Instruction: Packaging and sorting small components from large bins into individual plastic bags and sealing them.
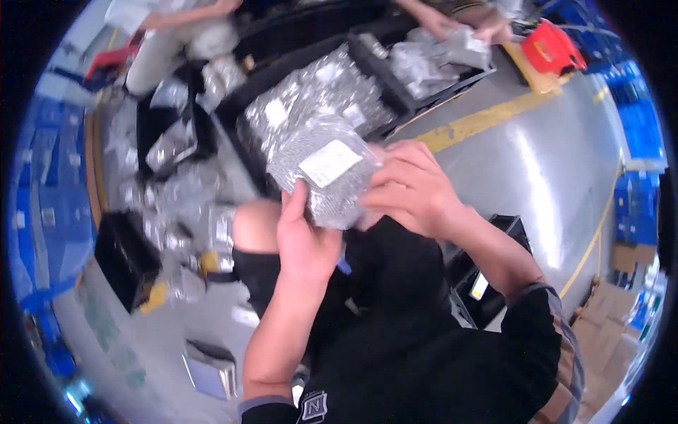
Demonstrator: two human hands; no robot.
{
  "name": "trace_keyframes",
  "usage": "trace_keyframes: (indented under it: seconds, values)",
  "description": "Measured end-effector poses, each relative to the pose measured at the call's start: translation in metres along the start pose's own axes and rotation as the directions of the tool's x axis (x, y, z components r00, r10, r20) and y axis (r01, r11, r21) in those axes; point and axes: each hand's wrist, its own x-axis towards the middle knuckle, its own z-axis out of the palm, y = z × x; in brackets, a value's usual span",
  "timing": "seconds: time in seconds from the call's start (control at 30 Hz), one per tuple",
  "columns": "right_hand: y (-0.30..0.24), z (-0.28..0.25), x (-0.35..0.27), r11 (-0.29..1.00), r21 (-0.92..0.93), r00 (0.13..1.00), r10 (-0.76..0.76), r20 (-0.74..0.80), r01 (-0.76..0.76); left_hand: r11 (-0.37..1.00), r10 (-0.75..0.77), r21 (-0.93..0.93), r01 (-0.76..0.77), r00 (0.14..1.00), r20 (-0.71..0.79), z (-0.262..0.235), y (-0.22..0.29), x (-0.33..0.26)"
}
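A: What's the bag (321, 173) doing rn?

B: It's sitting up in front of the person's chest, over the lap, both hands on it. Clear plastic w/ a white label on the front, stuffed w/ small silvery parts.

A: How's it going to handle?

B: Prob. heavier than it looks, judging by how full it is. The film is looking soft and slick, so the load is likely shifting inside and it's sagging wherever it's not propped. Best hold imo: under the bottom edge plus one side, not by the label face or a thin corner.

A: Hands?

B: Left hand (304, 237) is closing on the lower edge, thumb lying up the front. Right hand (409, 187) is wrapping the right side, fingers curled over it.

A: Around it?

B: Black tray (247, 106) just beyond is holding a heap of like bags; more bags (176, 191) are lying loose on the floor (551, 155) to the left. Two other people's hands are working at the far trays, well apart.
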Motion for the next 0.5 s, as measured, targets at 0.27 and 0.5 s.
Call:
trace_keyframes:
  seconds: [0.27,0.5]
  values:
    - [0.201,-0.070,0.014,0.961,-0.255,0.952,0.021,-0.304,-0.102,0.972,0.193,0.110,-0.207,0.974,0.121,0.139,-0.043,0.230]
    - [0.326,-0.072,-0.026,0.812,-0.482,0.930,0.188,-0.316,-0.328,0.914,0.002,0.378,-0.147,0.934,0.358,0.154,-0.090,0.385]
